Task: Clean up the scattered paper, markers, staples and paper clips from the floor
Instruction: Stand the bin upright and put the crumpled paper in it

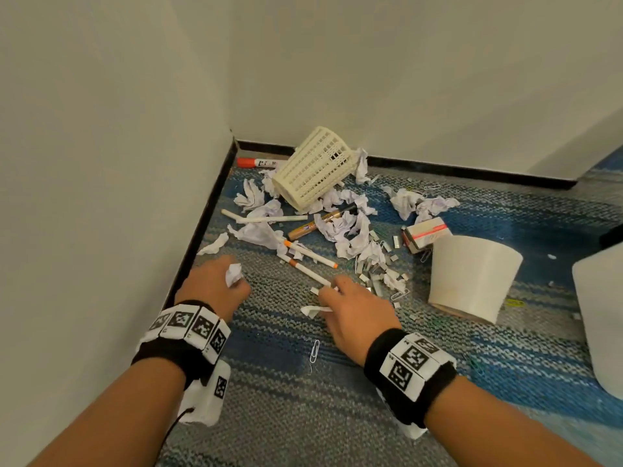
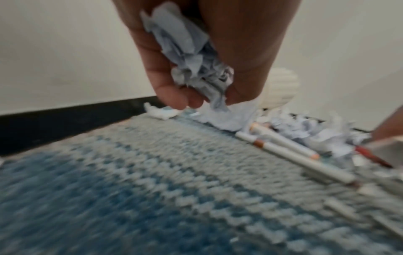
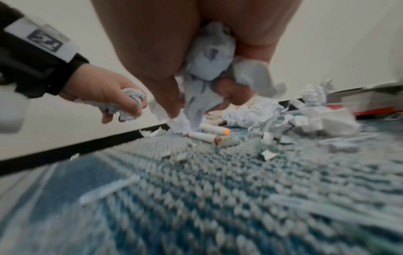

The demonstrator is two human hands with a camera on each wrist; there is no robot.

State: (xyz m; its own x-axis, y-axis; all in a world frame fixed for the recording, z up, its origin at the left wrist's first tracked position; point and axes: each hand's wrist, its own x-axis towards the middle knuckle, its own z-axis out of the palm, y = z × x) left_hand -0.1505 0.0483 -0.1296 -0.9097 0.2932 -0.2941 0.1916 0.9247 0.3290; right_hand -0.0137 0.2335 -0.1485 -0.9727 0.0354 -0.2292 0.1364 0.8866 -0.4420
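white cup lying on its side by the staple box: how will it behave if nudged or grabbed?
The white cup lies on its side on the carpet and is tapered, so a nudge would probably roll it in a curve, not straight. It looks thin-walled and likely light, so it may skid. Its smooth wall could slip; gripping the rim seems safer.

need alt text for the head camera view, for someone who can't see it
Two hands reach over a blue-grey carpet in a room corner, the left hand gripping crumpled paper, the right hand holding a paper scrap. Ahead lie paper scraps, markers, staples, paper clips, a tipped lattice basket and an overturned white bin.
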